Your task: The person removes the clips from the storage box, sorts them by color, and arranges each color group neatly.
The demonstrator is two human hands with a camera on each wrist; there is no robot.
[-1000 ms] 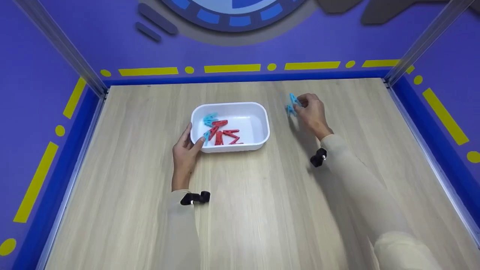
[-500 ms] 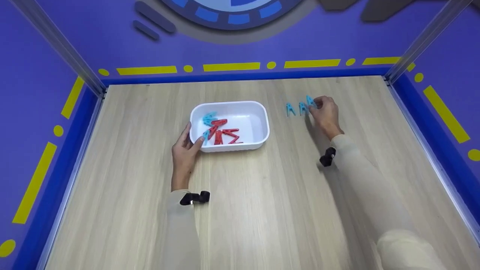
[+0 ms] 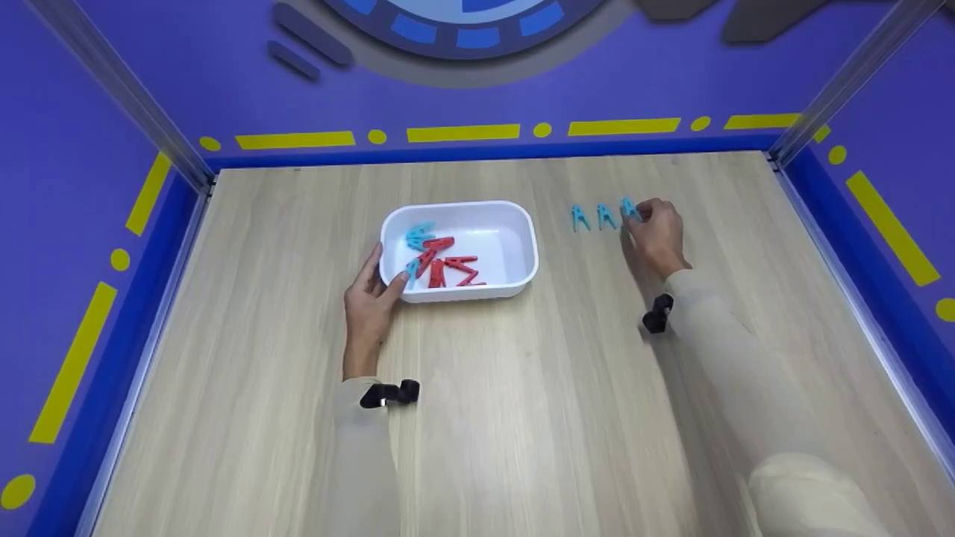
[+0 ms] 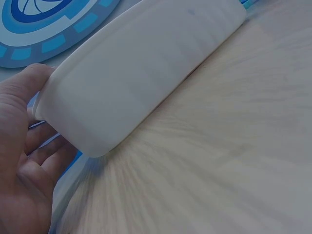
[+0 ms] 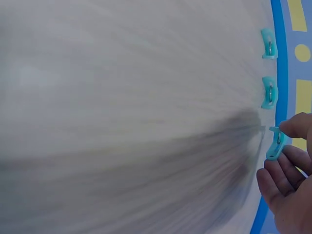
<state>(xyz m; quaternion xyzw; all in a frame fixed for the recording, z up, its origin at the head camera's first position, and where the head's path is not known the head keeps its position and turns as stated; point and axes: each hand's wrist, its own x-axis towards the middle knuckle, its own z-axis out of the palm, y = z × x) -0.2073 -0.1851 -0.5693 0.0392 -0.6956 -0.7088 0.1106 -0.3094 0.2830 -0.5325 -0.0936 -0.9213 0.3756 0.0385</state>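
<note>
On the pale wood-grain table [image 3: 477, 418], boxed in by purple walls [image 3: 477, 104], the right hand [image 3: 658, 235] pinched a blue clothespin [image 3: 628, 206] beside two others [image 3: 605, 216]; the left hand [image 3: 367, 309] gripped a white tub [image 3: 466, 295].

No legible lettering, numbers, brands or signs in any view, none readable on white plastic tray [image 3: 492, 253], light-blue clothespins [image 3: 604, 212], red clothespins [image 3: 436, 274], purple back wall [image 3: 477, 104]

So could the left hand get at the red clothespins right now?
Probably yes: the left hand holds the white tray, and its open top leaves the red clothespins exposed. The hand would likely have to let go first.
</note>
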